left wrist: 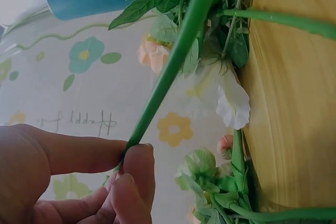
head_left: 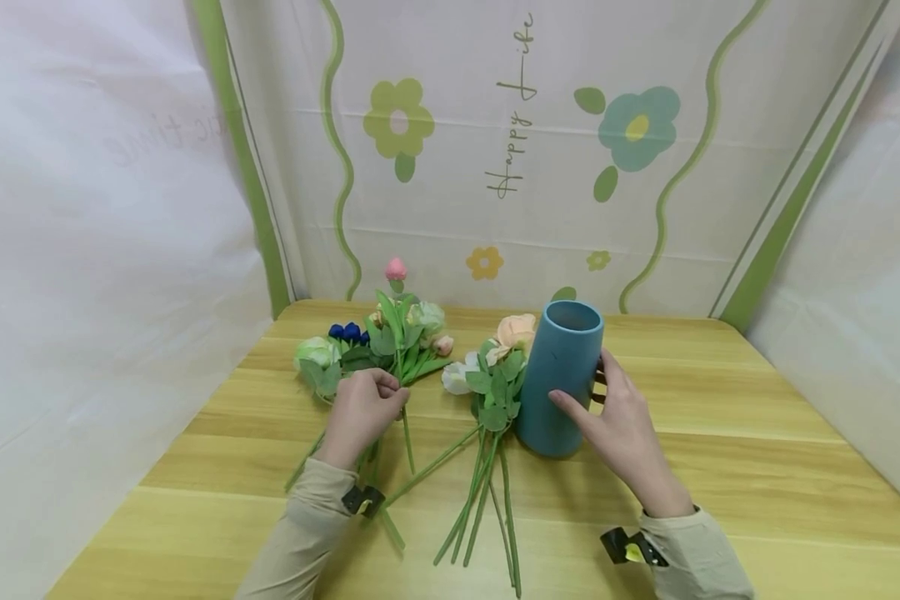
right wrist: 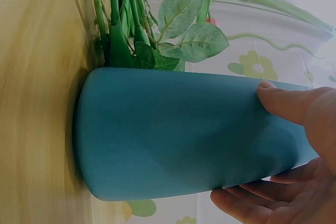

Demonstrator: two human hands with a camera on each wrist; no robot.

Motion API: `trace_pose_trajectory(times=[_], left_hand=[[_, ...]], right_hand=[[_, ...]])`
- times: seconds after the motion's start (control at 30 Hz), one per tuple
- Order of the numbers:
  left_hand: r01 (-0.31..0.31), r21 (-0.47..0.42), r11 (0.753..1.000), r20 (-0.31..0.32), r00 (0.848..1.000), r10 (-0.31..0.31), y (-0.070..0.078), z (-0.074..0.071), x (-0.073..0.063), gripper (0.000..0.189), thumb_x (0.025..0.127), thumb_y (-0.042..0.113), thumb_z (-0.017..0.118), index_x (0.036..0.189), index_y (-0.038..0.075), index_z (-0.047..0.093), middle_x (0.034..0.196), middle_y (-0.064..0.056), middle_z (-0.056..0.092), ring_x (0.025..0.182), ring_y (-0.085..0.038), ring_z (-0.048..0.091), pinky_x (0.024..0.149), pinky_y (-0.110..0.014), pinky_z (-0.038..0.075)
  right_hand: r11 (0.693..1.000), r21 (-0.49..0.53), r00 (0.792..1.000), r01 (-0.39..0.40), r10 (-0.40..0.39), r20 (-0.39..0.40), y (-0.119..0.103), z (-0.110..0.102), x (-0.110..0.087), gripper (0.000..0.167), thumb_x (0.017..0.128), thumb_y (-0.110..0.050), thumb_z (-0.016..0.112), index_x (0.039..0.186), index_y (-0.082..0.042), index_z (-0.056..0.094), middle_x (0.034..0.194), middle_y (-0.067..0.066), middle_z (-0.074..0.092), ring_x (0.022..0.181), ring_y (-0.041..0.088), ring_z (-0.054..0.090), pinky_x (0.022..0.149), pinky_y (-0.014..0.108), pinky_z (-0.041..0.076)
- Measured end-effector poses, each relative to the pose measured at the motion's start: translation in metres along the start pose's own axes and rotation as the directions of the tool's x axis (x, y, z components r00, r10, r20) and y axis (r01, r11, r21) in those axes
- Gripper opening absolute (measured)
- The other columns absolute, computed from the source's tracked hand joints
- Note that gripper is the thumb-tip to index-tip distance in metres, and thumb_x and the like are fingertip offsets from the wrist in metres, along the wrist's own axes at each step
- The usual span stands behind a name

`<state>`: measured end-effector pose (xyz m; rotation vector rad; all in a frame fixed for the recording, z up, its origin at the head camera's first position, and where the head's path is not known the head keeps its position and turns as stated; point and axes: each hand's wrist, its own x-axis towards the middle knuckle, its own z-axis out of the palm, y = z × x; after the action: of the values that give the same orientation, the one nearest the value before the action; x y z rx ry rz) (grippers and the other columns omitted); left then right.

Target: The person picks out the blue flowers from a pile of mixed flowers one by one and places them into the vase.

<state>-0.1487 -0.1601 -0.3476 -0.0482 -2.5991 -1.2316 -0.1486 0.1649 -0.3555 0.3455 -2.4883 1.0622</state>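
On the desk (head_left: pixel 720 400), beside flowers (head_left: pixel 497 383), stands the blue vase (head_left: pixel 557 383) — my right hand (head_left: pixel 624 429) wraps its fingers round it, my left hand (head_left: pixel 363 414) pinches a green stem (left wrist: pixel 164 74); I'd brace the vase, pinch lightly.

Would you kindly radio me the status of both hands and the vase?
Left hand pinching a green stem. Right hand gripping blue vase. Flower bunch lying beside it.

Bright head view, dimmer wrist views.
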Motion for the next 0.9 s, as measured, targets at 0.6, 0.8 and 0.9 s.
trace_pose_trajectory(times=[0.6, 0.8, 0.9], left_hand=[[-0.150, -0.093, 0.984, 0.056, 0.986, 0.155, 0.016, 0.024, -0.005, 0.008, 0.090, 0.010, 0.072, 0.091, 0.003, 0.069, 0.072, 0.002, 0.064, 0.058, -0.009, 0.062, 0.055, -0.031, 0.052], [-0.174, -0.113, 0.978, 0.089, 0.979, 0.184, 0.024, 0.036, -0.011, 0.008, 0.090, 0.013, 0.071, 0.092, 0.006, 0.069, 0.076, 0.003, 0.065, 0.062, -0.008, 0.062, 0.058, -0.029, 0.052], [-0.188, -0.115, 0.975, 0.092, 0.976, 0.199, 0.028, 0.040, -0.014, 0.007, 0.090, 0.013, 0.072, 0.090, 0.007, 0.068, 0.075, 0.004, 0.064, 0.064, -0.008, 0.061, 0.059, -0.029, 0.052]], right_hand=[[1.000, 0.003, 1.000, 0.002, -0.002, -0.001, 0.001, 0.003, 0.002, 0.094, 0.088, -0.044, 0.073, 0.149, 0.008, 0.025, 0.138, 0.032, 0.044, 0.122, 0.047, 0.047, 0.089, 0.062, 0.044], [1.000, -0.009, 1.000, -0.009, 0.009, -0.002, 0.000, 0.000, 0.000, 0.094, 0.088, -0.044, 0.073, 0.149, 0.009, 0.024, 0.138, 0.032, 0.044, 0.122, 0.047, 0.047, 0.092, 0.064, 0.042], [1.000, -0.006, 1.000, -0.005, 0.005, -0.006, -0.001, 0.000, 0.000, 0.094, 0.088, -0.044, 0.073, 0.149, 0.009, 0.025, 0.138, 0.032, 0.044, 0.121, 0.048, 0.048, 0.092, 0.064, 0.041]])
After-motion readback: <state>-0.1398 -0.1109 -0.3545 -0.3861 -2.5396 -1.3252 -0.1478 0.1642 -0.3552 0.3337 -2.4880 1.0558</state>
